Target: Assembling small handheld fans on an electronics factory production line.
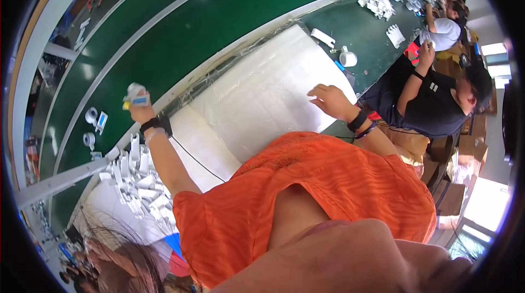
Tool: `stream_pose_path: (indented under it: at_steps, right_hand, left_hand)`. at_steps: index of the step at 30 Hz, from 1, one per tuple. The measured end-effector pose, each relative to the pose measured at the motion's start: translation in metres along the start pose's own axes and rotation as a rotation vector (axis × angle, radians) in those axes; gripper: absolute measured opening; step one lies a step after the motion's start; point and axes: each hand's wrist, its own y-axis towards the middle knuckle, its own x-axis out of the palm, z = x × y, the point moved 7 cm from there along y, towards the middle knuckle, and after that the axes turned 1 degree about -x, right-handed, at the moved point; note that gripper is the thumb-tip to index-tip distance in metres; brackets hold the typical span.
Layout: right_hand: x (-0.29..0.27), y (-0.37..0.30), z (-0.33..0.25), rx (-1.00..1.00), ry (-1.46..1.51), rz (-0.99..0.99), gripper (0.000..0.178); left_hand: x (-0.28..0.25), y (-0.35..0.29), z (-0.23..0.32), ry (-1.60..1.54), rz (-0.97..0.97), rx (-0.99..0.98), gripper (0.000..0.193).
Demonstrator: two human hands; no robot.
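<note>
My left hand (141,113) is raised at the left, over the edge of the green belt. Its fingers are closed around a white plastic piece (135,96) with a blue patch and a bit of yellow; its exact kind is unclear. My right hand (332,103) hovers over the right part of a white padded sheet (257,85), fingers loosely apart and holding nothing. Beyond that hand, a white round-headed plastic part (348,57) and a long white casing (323,37) lie on the dark green table.
A green conveyor belt (180,30) with metal rails runs along the far side, carrying white round-headed pieces (89,140). White casings (145,186) are heaped at left. More white parts (377,5) lie far right, near a co-worker in black (437,93). Cartons (451,200) stand behind.
</note>
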Motion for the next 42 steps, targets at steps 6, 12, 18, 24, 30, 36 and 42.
stream_pose_path:
  at_steps: [6, 12, 18, 24, 30, 36, 42]
  right_hand:
    - [-0.016, -0.034, 0.017, 0.255, 0.140, 0.034, 0.013]
    - [-0.053, 0.015, 0.066, -0.034, 0.191, 0.023, 0.018]
    - [-0.138, 0.067, 0.158, -0.117, 0.036, -0.018, 0.024]
    - [-0.177, 0.114, 0.361, 0.043, 0.367, -0.045, 0.027]
    - [-0.203, 0.162, 0.559, 0.503, 0.814, -0.025, 0.039]
    - [-0.223, 0.234, 0.686, 0.664, 0.854, 0.101, 0.040]
    - [-0.239, 0.295, 0.772, 0.673, 0.403, 0.034, 0.040]
  left_hand:
    - [0.098, -0.080, -0.013, 0.020, -0.099, -0.236, 0.028]
    - [0.266, -0.199, 0.051, -0.346, -0.332, -0.710, 0.027]
    - [0.410, -0.268, 0.061, 0.096, -0.757, -0.585, 0.036]
    - [0.497, -0.310, 0.021, 0.476, -0.912, -0.872, 0.054]
    - [0.502, -0.306, -0.001, 0.602, -0.810, -1.095, 0.073]
    - [0.497, -0.296, -0.011, 0.698, -0.761, -1.210, 0.072]
    - [0.497, -0.292, -0.008, 0.704, -0.735, -1.205, 0.084]
